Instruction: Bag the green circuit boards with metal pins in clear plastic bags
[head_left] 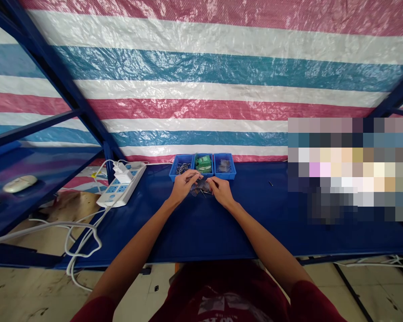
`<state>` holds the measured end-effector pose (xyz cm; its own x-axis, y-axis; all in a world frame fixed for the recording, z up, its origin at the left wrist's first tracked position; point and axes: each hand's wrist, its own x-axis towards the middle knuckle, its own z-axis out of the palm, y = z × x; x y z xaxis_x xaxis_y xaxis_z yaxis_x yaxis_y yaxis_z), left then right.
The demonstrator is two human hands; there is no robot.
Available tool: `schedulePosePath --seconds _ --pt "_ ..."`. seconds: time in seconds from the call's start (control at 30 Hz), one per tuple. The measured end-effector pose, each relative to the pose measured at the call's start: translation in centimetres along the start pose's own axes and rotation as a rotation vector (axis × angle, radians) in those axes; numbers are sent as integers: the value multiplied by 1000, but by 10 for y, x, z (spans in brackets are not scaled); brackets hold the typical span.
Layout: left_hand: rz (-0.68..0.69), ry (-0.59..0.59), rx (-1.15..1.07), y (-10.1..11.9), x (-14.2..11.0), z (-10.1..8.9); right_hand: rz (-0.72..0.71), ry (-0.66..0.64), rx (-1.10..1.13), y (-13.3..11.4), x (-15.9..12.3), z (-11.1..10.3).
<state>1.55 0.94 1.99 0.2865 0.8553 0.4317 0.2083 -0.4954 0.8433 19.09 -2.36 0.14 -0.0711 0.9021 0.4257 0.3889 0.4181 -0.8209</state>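
My left hand is closed, thumb and fingers pinching the edge of a small clear plastic bag. Opposite it, my right hand is closed too, its fingertips pinched at the bag's other side. A few thin dark screw-like pieces lie at or under the bag; whether they are inside it I cannot tell. Just beyond my hands stand three blue bins. The left bin holds many small dark metal pieces, the middle bin green packets, and the right bin clear plastic bags.
A white power strip with a plugged-in adapter sits on the blue table to the left, its white cables hanging off the edge. A small dark piece lies right. Further right is a blurred-out area.
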Motion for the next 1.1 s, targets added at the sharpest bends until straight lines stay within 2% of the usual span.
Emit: schedulePosePath --seconds 0.13,0.2,0.33,0.5,0.63,0.77,1.1 --pt "153 -107 305 -4 0 -3 29 105 12 0 1 -3" --pt "173 -163 340 -5 0 -3 34 140 15 -1 1 -4" --pt "47 -154 221 -1 -1 -4 25 129 12 -3 1 -5" --pt "-115 -120 39 10 -1 -6 -27 23 36 -4 0 -3" --pt "-185 -113 -76 14 -1 -2 -68 -46 58 -5 -1 -1" --pt "-186 -125 -116 13 -1 0 -65 -71 45 -5 -1 0" --pt "-90 -111 -39 8 1 -6 5 27 50 -2 0 -3"
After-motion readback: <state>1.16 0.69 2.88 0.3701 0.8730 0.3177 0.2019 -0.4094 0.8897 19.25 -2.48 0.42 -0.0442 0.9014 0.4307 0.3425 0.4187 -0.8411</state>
